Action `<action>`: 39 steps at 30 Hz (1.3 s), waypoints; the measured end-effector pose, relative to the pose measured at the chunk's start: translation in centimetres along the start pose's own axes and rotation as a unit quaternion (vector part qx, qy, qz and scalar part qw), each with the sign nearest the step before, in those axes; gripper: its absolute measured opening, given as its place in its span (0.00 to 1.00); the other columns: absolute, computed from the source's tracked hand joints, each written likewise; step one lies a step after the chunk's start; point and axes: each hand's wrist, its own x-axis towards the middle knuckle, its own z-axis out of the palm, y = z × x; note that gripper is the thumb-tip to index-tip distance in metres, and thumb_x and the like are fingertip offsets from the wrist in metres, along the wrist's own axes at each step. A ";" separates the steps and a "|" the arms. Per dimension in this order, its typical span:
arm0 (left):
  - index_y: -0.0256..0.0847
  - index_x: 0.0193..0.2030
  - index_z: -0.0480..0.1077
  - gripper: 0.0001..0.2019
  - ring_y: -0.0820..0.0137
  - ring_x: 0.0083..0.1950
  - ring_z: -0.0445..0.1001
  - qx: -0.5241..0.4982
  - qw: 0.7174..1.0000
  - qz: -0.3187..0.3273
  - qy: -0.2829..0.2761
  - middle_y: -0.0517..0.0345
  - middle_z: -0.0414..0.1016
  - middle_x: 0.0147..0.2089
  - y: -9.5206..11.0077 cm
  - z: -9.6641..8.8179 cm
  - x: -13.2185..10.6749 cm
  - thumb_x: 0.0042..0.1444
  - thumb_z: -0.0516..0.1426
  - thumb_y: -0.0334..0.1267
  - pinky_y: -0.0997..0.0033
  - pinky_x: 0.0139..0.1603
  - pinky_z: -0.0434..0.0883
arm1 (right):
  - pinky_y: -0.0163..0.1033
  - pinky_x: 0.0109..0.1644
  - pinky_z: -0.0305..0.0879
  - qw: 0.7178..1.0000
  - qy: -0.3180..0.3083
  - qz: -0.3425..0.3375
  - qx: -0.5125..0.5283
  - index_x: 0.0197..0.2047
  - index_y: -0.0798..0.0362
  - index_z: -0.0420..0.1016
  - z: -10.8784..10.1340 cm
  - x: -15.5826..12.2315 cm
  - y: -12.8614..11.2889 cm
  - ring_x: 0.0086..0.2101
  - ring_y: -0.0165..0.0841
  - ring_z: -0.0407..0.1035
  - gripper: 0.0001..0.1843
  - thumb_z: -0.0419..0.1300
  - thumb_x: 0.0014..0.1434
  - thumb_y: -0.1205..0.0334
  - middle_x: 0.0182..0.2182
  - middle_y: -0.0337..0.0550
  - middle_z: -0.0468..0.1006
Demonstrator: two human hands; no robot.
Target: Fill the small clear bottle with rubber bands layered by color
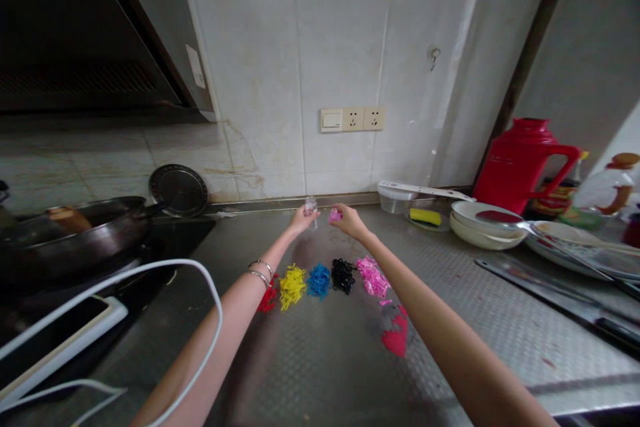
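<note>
White cable point(175, 262) loops across the lower left, passing in front of the left forearm, which wears silver bracelets point(260, 272) near the wrist. Both arms reach forward over the metal counter point(320, 360) toward the tiled wall point(345, 33). At the far side, the left hand point(303, 219) has its fingers closed around a small clear jar point(311, 204), held about upright. Just beside it, the right hand point(350, 221) is nearly closed, its fingertips pinching a little pink bundle point(335, 215); the bundle is apart from the jar, and its strands are too small to make out singly. Nearer, between the forearms, five heaps of thin strands lie in a row on the counter: red heap point(269, 297), partly hidden by the left forearm, then yellow heap point(293, 285), blue heap point(319, 280), black heap point(343, 275) and pink heap point(373, 277). Closer in than the pink heap, next to the right forearm, lies a flat packet point(397, 333), part clear, part deep pink. On the left a dark pan point(75, 237) sits on the stove; on the right are a yellow sponge point(425, 217), stacked bowls point(487, 223), a red flask point(523, 163) and a long knife point(555, 303).
</note>
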 end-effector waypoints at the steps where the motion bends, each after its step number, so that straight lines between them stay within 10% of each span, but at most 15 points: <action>1: 0.33 0.39 0.68 0.17 0.71 0.35 0.71 -0.004 1.000 0.010 -0.014 0.51 0.74 0.35 0.4 -0.2 -0.5 0.42 0.60 0.41 0.72 0.37 0.67 | 0.34 0.44 0.61 1.000 -0.011 0.007 0.004 0.50 0.59 0.66 0.1 -0.6 0.1 0.40 0.34 0.68 0.28 0.61 0.43 0.65 0.41 0.49 0.74; 16: 0.32 0.41 0.67 0.17 0.69 0.40 0.73 -0.022 0.999 -0.014 -0.019 0.48 0.74 0.40 3.3 -4.6 -6.7 0.43 0.61 0.35 0.68 0.44 0.68 | 0.33 0.49 0.57 0.996 -0.090 -0.009 -0.018 0.53 0.59 0.62 3.0 -4.7 0.1 0.47 0.36 0.64 0.28 0.54 0.46 0.70 0.46 0.51 0.71; 39: 0.32 0.39 0.69 0.22 0.69 0.39 0.72 -0.035 0.998 -0.043 -0.010 0.49 0.74 0.38 0.4 -2.5 -6.9 0.33 0.65 0.32 0.65 0.45 0.68 | 0.40 0.50 0.56 0.991 -0.103 0.018 -0.082 0.58 0.50 0.56 3.0 -5.4 0.5 0.52 0.37 0.58 0.26 0.47 0.55 0.69 0.55 0.50 0.61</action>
